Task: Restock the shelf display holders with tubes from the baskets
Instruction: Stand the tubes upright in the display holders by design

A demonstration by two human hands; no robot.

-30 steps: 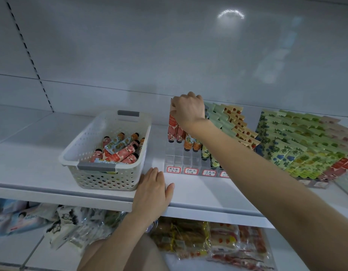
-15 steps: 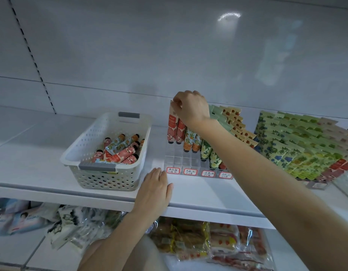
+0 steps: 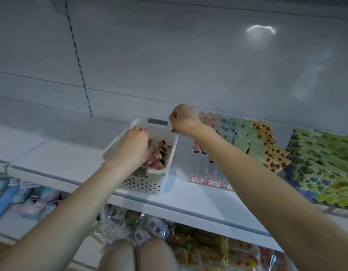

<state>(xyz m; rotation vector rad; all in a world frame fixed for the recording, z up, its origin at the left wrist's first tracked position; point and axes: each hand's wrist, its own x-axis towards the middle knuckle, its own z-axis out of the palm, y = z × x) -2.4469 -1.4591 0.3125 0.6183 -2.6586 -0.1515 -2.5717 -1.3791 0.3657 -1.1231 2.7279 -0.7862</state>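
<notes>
The long white metal shelf (image 3: 52, 159) bears the white plastic basket with round holes (image 3: 142, 183) and, just beside it on the right, the clear plastic display holder with little square slots (image 3: 204, 169). The job looks only partly done. The back rows of the holder have tubes standing in them, like the pink tubes with dark caps (image 3: 198, 148). The front rows, behind the small red-edged labels (image 3: 197, 179), look bare. More small pink and orange tubes with dark caps (image 3: 159, 155) lie in a pile in the basket, so there are plenty left to move.

The left hand (image 3: 133, 145) is down inside the basket, right over the pile. Its fingers are hidden under the back of the hand, so I cannot tell if it pinches a tube or not. The right hand (image 3: 182, 119) is at the far right corner of the basket. Its fingers are curled in, but I cannot tell if they hold the rim or anything else.

A second ago the left hand lay flat on the shelf edge next to the basket. Now it is in the basket. The right hand was up at the tops of the tubes in the holder. Now it is over by the basket.
</notes>
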